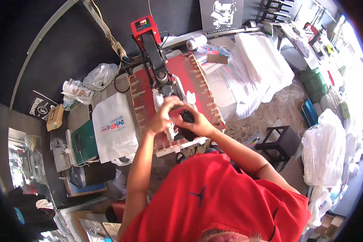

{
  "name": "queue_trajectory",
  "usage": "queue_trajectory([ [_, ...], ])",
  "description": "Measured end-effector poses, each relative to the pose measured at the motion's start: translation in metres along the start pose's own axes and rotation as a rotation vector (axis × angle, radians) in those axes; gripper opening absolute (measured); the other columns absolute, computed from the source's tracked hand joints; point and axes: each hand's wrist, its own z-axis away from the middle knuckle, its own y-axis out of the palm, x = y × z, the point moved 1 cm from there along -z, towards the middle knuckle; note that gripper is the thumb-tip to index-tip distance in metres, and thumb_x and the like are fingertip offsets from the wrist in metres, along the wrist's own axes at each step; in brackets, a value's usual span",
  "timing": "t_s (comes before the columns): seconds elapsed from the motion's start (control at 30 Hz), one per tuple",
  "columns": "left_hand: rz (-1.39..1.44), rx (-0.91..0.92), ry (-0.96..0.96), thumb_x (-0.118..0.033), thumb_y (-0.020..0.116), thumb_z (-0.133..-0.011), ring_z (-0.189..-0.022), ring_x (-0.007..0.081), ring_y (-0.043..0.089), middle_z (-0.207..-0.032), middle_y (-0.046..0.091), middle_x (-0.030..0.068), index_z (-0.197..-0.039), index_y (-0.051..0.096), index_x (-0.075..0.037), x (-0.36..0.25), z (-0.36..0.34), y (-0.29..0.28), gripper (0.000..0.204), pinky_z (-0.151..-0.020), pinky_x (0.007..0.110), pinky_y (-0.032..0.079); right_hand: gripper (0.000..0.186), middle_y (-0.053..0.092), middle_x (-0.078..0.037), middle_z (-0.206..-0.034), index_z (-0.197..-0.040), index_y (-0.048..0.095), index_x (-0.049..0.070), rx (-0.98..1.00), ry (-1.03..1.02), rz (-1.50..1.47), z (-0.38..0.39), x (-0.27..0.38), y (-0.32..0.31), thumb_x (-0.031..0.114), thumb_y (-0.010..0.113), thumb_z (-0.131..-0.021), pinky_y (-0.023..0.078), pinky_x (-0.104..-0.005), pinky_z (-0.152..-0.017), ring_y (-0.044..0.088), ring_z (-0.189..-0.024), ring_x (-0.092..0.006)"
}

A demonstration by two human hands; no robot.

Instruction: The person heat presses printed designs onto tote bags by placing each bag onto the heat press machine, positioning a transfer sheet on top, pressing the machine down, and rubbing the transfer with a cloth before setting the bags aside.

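Close together at the front of a heat press point(151, 52), both hands are around a soft-looking black item point(187, 116) with something reddish beside it; its exact kind I cannot make out. My right hand point(201, 126) wraps the black item from the right with bent fingers. My left hand point(164, 115) curves over from the left, fingers bent toward the same item; its fingertips are partly hidden. The press has a red control box and a black arm. Crumpled white material point(158, 99) lies around its base. Beneath everything is a red board point(195, 86) with pale tape strips along its edges.
Left of the board lies a white printed bag point(115, 125), by a green mat point(84, 139). Stacked white bags point(262, 60) and a white roll point(196, 42) are at the right back. A black stool point(280, 141) and a plastic-wrapped bundle point(324, 149) stand right.
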Motion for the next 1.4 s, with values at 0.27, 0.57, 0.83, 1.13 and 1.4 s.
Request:
queue_trajectory([
  [0.27,-0.265,-0.552,-0.62,-0.048,0.071,-0.081,-0.115,0.0364,0.054,-0.122,0.056,0.0258,-0.118,0.057,0.006,0.071,-0.048,-0.012,0.067,-0.099,0.042,0.041,0.058,0.063,-0.018,-0.096,-0.104,0.062,0.004,0.174,-0.486,0.454,0.015,-0.015,0.02,0.042,0.081,-0.065,0.05,-0.0459,-0.084,0.061,-0.095,-0.0372],
  [0.57,0.464,-0.464,-0.852,-0.035,0.073,-0.083,-0.107,0.0229,0.056,-0.115,0.062,0.0059,-0.12,0.062,-0.006,0.101,-0.029,-0.048,0.049,-0.096,0.037,0.04,0.077,0.068,-0.022,-0.093,-0.11,0.061,0.0,0.421,-0.184,0.53,0.003,-0.004,0.029,0.054,0.08,-0.058,0.051,-0.0466,-0.084,0.065,-0.092,-0.0401],
  [0.83,0.428,-0.335,-0.929,-0.044,0.071,-0.084,-0.103,0.025,0.057,-0.111,0.061,0.0054,-0.123,0.059,-0.011,0.099,-0.037,-0.054,0.053,-0.094,0.04,0.042,0.06,0.07,-0.02,-0.09,-0.1,0.069,0.002,0.366,-0.059,0.53,0.009,0.005,0.033,0.044,0.077,-0.057,0.053,-0.0438,-0.082,0.068,-0.089,-0.0358],
  [1.13,0.082,-0.351,-0.927,-0.042,0.066,-0.086,-0.055,0.0179,0.053,-0.069,0.058,0.0042,-0.082,0.06,-0.007,-0.013,-0.058,-0.075,0.036,-0.051,0.035,0.043,0.06,0.065,-0.025,-0.076,-0.099,0.062,-0.001,0.022,-0.394,0.359,0.047,0.13,-0.017,0.043,0.076,-0.06,0.052,-0.0504,-0.071,0.065,-0.075,-0.043],
  [1.4,-0.137,-0.381,-0.354,-0.029,0.052,-0.1,-0.094,0.0184,0.06,-0.11,0.058,0.0089,-0.116,0.057,0.001,-0.075,0.065,-0.074,0.034,-0.073,0.031,0.05,0.058,0.066,-0.015,-0.099,-0.117,0.057,0.0,0.161,-0.416,-0.318,0.051,0.149,-0.087,0.026,0.077,-0.069,0.05,-0.039,-0.083,0.063,-0.093,-0.0254],
])
